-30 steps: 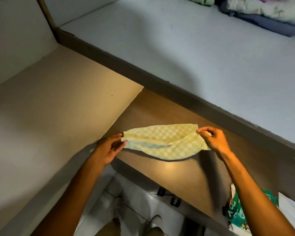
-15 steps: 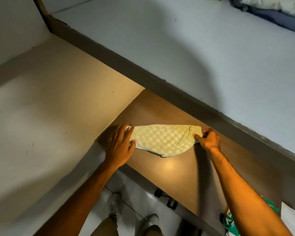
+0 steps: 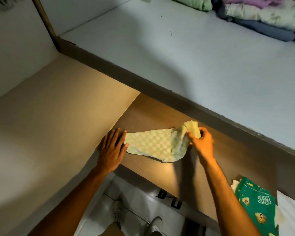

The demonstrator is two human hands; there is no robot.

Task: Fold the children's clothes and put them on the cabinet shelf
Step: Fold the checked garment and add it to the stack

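Note:
A small green-and-white checked garment [image 3: 153,143] lies on the brown wooden shelf [image 3: 160,169]. My left hand [image 3: 111,149] rests flat with fingers spread, pressing the garment's left end against the shelf beside the beige side wall. My right hand [image 3: 202,142] pinches the garment's right end, which is bunched and lifted off the wood, with its pale yellow underside showing.
The upper white shelf [image 3: 186,53] holds a pile of folded clothes [image 3: 255,16] at the far right. A green cartoon-print garment [image 3: 257,203] lies at the lower shelf's right, by a white cloth [image 3: 291,215]. The beige cabinet wall [image 3: 49,126] stands left. Floor and feet show below.
My right hand has gathered and lifted the garment's right end, folding it up and leftward. The left hand stays flat on the left end. The camera has tilted up, showing the clothes pile again.

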